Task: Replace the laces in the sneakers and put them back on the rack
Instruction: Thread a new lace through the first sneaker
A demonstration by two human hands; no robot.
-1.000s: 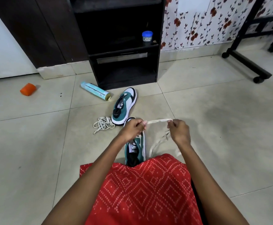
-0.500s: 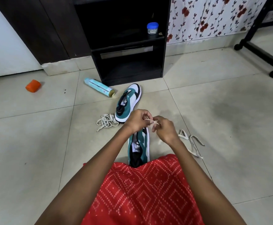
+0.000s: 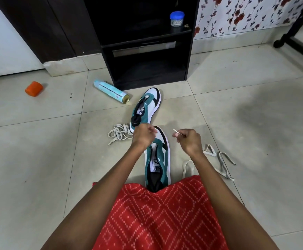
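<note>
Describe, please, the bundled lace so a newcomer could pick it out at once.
Start at the black rack against the wall; a teal sneaker lies on the floor before it. The bundled lace sits left of that sneaker's heel. Unlike the other lace, strung out rightward, it lies heaped.

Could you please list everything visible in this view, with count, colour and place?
near sneaker: one, teal, white, black; floor, between the arms
far sneaker: one, same colours; floor before the rack
bundled lace: one, off-white; floor, left of the sneakers
loose lace: one, off-white; floor, right of near sneaker
rack: one, black; against the wall
jar: one, blue lid; rack shelf
spray can: one, pale blue; lying left of rack
orange object: one; floor, far left
wheeled stand: one, black; far right
garment: one, red, white pattern; lap
left hand: curled, above near sneaker's toe
right hand: pinches a lace tip
</note>
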